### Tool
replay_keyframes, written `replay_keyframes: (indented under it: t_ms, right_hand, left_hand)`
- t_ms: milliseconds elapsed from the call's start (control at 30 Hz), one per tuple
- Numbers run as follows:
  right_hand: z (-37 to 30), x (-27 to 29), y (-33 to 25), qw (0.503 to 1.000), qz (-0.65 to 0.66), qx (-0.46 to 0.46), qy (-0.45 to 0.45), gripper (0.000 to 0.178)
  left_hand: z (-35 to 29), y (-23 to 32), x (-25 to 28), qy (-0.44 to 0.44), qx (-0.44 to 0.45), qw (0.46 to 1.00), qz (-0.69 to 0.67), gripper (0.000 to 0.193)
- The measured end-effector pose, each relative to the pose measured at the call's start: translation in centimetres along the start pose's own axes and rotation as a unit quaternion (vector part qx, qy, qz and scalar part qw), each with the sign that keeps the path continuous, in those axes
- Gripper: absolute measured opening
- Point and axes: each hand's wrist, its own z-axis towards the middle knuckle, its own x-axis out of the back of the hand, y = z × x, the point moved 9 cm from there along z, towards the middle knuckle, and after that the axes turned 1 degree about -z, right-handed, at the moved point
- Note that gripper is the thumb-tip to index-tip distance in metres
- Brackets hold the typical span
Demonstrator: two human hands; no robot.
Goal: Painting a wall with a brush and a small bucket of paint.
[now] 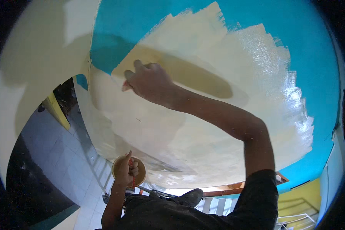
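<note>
My right hand [149,80] is raised against the wall [226,126], closed around a tool whose reddish handle end [125,86] sticks out; most of the tool is hidden behind the hand. Wet cream paint covers a wide patch of the turquoise wall [257,19], and the hand sits at that patch's upper left edge. Lower down, my left hand [125,168] grips the rim of a small round container of cream paint [140,172], with a red cord or handle by the fingers.
I stand high up: a metal ladder [99,168] runs down to a grey tiled floor [57,153]. My dark shoe [189,197] rests on a step. A white railing [295,218] and yellow wall show at lower right.
</note>
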Motion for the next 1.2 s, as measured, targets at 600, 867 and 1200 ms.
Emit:
replay_keyframes:
  t_ms: [600, 867, 1200]
  right_hand:
    - [-5.2, 24.9, 7.5, 0.956, -0.011, 0.052, 0.288, 0.006]
    - [-4.6, 13.2, 8.2, 0.959, -0.273, -0.066, 0.028, 0.018]
    - [-2.6, 10.9, 6.5, 0.996, 0.028, -0.031, 0.079, 0.008]
  left_hand:
    - [1.4, -0.7, 2.0, 0.019, 0.027, 0.999, 0.016, 0.042]
    - [3.5, -0.8, 0.8, -0.017, 0.050, 0.998, 0.025, 0.041]
    - [2.3, -0.6, 2.3, -0.009, 0.054, 0.998, -0.024, 0.035]
